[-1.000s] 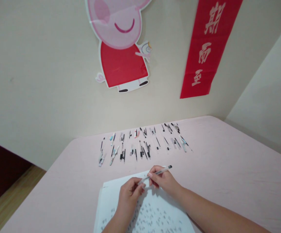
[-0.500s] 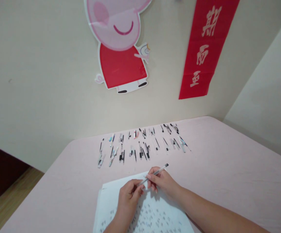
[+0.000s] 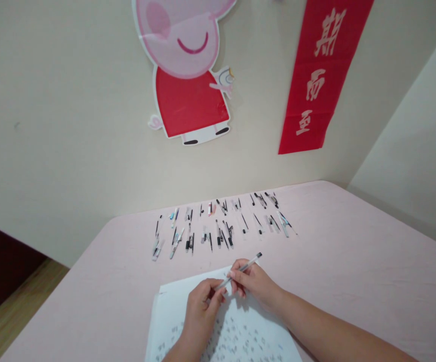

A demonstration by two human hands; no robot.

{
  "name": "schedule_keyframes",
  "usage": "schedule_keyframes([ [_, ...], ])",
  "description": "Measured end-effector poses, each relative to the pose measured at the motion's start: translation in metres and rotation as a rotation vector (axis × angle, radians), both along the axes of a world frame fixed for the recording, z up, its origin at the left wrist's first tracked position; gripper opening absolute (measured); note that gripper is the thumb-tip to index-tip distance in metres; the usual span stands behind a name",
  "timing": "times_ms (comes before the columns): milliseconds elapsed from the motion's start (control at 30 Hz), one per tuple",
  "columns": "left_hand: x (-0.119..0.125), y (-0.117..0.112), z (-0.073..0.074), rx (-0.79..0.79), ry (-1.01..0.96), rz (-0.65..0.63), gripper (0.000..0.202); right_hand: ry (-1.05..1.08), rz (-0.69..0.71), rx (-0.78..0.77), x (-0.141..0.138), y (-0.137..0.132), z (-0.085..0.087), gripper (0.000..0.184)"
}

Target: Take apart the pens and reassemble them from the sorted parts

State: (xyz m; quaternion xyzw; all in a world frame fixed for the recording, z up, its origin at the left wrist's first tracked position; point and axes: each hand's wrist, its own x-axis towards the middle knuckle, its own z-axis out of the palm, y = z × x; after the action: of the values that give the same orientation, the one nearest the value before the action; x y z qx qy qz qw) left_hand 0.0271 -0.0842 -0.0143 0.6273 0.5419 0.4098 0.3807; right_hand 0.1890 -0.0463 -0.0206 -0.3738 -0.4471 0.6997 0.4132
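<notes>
Watching the head feed from my end, I have the paper (image 3: 172, 301) nearest, its lower part filled with handwriting (image 3: 240, 334) too small and blurred to read. Above it, the wearer's left hand (image 3: 199, 309) has thumb and forefinger pinched together on the low end of a grey pen (image 3: 247, 265), which slants over the sheet's upper edge; the right hand (image 3: 255, 282) pinches the barrel farther up, its other fingers curled beneath. Compared with a second ago, the pen's dark end has tipped slightly steeper, while both hands sit almost where they were (I take that as a small adjustment of grip, not a new step). I can make out no brand on the barrel. Farther along the pink bench (image 3: 353, 251), two rows of pens and pen parts (image 3: 219, 235) lie unchanged, any markings unreadable. Beyond, on the wall (image 3: 89, 141), are a pig cutout (image 3: 191, 100) and a red banner (image 3: 308, 113), cut off at the top, whose pale characters I read as 期, 而 and 至.
</notes>
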Motion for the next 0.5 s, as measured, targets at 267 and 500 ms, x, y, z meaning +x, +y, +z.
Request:
schedule_keyframes([
  [267,-0.003,0.007,-0.005,-0.054,-0.141,0.126,0.029,-0.043,-0.196,0.140,0.031,0.025,0.012,0.035],
  [500,-0.005,0.008,0.000,-0.134,-0.280,0.233,0.038,-0.291,0.010,0.343,0.059,0.045,0.003,0.027],
])
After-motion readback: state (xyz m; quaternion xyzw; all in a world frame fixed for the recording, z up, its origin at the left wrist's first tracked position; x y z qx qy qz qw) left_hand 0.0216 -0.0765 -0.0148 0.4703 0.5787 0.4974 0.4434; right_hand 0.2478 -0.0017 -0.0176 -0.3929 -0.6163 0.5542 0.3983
